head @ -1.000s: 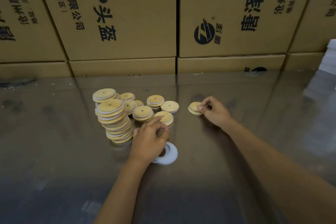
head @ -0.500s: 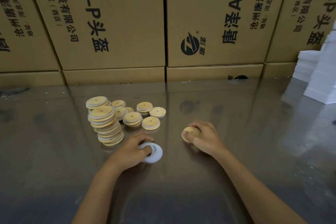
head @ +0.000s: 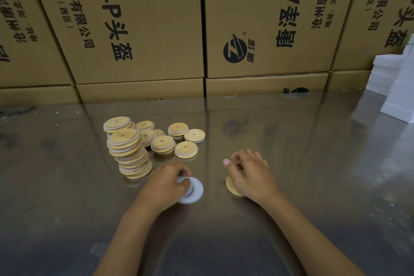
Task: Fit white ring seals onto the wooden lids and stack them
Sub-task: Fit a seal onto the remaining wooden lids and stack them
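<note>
Cartons printed with dark lettering are stacked as a wall behind the work, and white foam blocks are seen at the far right. A glossy tabletop carries everything else. A tall, leaning stack of lids stands left of centre, with several shorter piles just behind and beside it; pale seal edges are seen between the discs.

Nearer the camera, a white ring seal is pinched at its near rim by the left hand, its fingers curled round the band. A single wooden lid lies on the tabletop, largely covered by the right hand; whether it is gripped or only rested upon cannot be told, as the fingers are loosely bent and partly raised.

The seal is judged light, soft and easily deformed, best taken by its rim and stretched evenly. The lid is judged stiff, light and smooth, so it may slide on the slick surface; a hold by its edge would be suited.
</note>
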Available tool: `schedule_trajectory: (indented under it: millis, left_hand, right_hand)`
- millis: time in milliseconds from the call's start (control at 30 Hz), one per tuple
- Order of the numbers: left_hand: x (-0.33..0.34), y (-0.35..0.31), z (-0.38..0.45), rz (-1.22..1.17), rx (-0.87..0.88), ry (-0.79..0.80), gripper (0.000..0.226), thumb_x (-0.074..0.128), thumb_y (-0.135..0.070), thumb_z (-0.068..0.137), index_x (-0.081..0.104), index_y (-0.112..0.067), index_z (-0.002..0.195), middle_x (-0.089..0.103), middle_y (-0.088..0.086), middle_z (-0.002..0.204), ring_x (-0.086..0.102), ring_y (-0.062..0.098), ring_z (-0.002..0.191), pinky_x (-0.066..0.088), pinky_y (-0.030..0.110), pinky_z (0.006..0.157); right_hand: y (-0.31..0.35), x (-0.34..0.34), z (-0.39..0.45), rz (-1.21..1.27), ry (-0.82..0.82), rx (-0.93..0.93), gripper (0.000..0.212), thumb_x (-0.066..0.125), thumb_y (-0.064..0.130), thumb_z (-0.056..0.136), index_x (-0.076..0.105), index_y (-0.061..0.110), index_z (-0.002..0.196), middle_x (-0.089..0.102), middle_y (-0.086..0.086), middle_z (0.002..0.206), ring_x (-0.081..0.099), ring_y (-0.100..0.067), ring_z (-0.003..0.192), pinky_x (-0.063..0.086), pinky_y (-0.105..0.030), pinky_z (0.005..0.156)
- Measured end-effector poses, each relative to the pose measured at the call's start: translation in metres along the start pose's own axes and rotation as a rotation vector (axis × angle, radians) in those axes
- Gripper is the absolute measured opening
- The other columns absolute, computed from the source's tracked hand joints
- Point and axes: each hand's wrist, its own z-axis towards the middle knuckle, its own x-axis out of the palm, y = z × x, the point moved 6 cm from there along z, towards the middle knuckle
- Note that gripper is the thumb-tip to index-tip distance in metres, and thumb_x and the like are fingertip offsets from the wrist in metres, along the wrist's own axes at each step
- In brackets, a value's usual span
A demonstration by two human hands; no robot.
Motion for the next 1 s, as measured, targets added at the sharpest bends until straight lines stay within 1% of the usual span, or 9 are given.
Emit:
schedule_trajectory:
  millis: [100, 233, 333, 433, 633, 767, 833, 900, 1000]
  left_hand:
    - [-0.001, -0.007, -0.001, -0.029, 0.005, -0.030, 0.012, 0.063, -0.016, 0.083, 0.063, -0.028, 0.083, 0.063, -0.009, 0.082, 0.057, 0.010, 0.080, 0.044, 0.028, 0.067]
    - [-0.003, -0.009, -0.003, -0.066, -0.011, -0.067, 0.016, 0.065, -0.016, 0.083, 0.066, -0.032, 0.084, 0.066, -0.013, 0.088, 0.059, 0.005, 0.086, 0.045, 0.024, 0.069]
    - [-0.007, -0.011, -0.002, -0.066, -0.003, -0.126, 0.015, 0.068, -0.017, 0.083, 0.070, -0.031, 0.089, 0.064, -0.018, 0.090, 0.058, 0.001, 0.089, 0.041, 0.014, 0.069]
    - [-0.012, -0.014, -0.002, -0.055, 0.010, -0.188, 0.011, 0.070, -0.020, 0.084, 0.070, -0.031, 0.087, 0.062, -0.022, 0.085, 0.056, -0.001, 0.086, 0.036, 0.010, 0.065]
    - [-0.017, -0.017, -0.002, -0.095, 0.048, -0.249, 0.018, 0.068, -0.014, 0.085, 0.066, -0.031, 0.079, 0.063, -0.017, 0.078, 0.056, 0.003, 0.077, 0.041, 0.009, 0.058]
    - [-0.016, -0.016, -0.002, -0.091, 0.032, -0.250, 0.021, 0.065, -0.012, 0.087, 0.064, -0.032, 0.079, 0.064, -0.014, 0.074, 0.057, 0.004, 0.073, 0.048, 0.023, 0.060]
    - [-0.016, -0.018, -0.002, -0.199, 0.011, -0.259, 0.018, 0.065, -0.010, 0.088, 0.065, -0.027, 0.082, 0.065, -0.017, 0.073, 0.057, 0.003, 0.070, 0.048, 0.023, 0.063]
    - [-0.013, -0.022, -0.001, -0.460, -0.035, -0.233, 0.016, 0.063, -0.005, 0.089, 0.066, -0.019, 0.084, 0.067, -0.016, 0.072, 0.057, 0.000, 0.065, 0.047, 0.018, 0.063]
    - [-0.003, -0.029, -0.003, -0.816, -0.134, -0.120, 0.008, 0.062, -0.005, 0.091, 0.068, -0.010, 0.090, 0.070, -0.002, 0.074, 0.059, 0.008, 0.064, 0.048, 0.021, 0.053]
  right_hand:
    - [0.002, -0.001, -0.001, 0.059, 0.107, 0.064, 0.027, 0.045, 0.034, 0.097, 0.069, 0.022, 0.097, 0.056, 0.006, 0.106, 0.046, -0.015, 0.109, 0.031, -0.033, 0.099]
    - [0.003, -0.008, -0.013, 0.177, 0.275, 0.059, 0.043, 0.039, 0.040, 0.079, 0.069, 0.025, 0.106, 0.055, 0.012, 0.115, 0.041, -0.009, 0.113, 0.027, -0.030, 0.106]
    - [0.000, -0.009, -0.019, 0.159, 0.297, 0.021, 0.013, 0.059, 0.027, 0.086, 0.062, 0.022, 0.098, 0.056, 0.010, 0.111, 0.043, -0.012, 0.111, 0.035, -0.028, 0.100]
    - [-0.004, -0.010, -0.022, 0.223, 0.335, 0.072, 0.015, 0.063, 0.022, 0.083, 0.051, 0.026, 0.092, 0.055, 0.004, 0.106, 0.044, -0.012, 0.108, 0.039, -0.030, 0.097]
    - [-0.001, -0.015, -0.028, 0.133, 0.308, -0.031, 0.024, 0.068, 0.047, 0.084, 0.052, 0.034, 0.095, 0.052, 0.017, 0.102, 0.041, 0.000, 0.103, 0.038, -0.023, 0.090]
    - [-0.003, -0.014, -0.029, 0.083, 0.415, -0.021, 0.037, 0.069, 0.059, 0.077, 0.054, 0.038, 0.103, 0.049, 0.022, 0.109, 0.037, 0.001, 0.109, 0.035, -0.022, 0.096]
    - [-0.005, -0.016, -0.029, 0.116, 0.416, 0.000, 0.039, 0.073, 0.057, 0.073, 0.053, 0.035, 0.098, 0.050, 0.020, 0.106, 0.039, 0.000, 0.107, 0.037, -0.021, 0.090]
    - [-0.005, -0.020, -0.029, 0.177, 0.388, 0.034, 0.042, 0.078, 0.055, 0.070, 0.050, 0.034, 0.094, 0.054, 0.015, 0.102, 0.045, -0.003, 0.103, 0.040, -0.021, 0.082]
    - [0.005, -0.021, -0.030, 0.349, 0.366, 0.076, 0.049, 0.082, 0.041, 0.069, 0.043, 0.032, 0.097, 0.062, 0.011, 0.091, 0.055, -0.007, 0.080, 0.048, -0.030, 0.073]
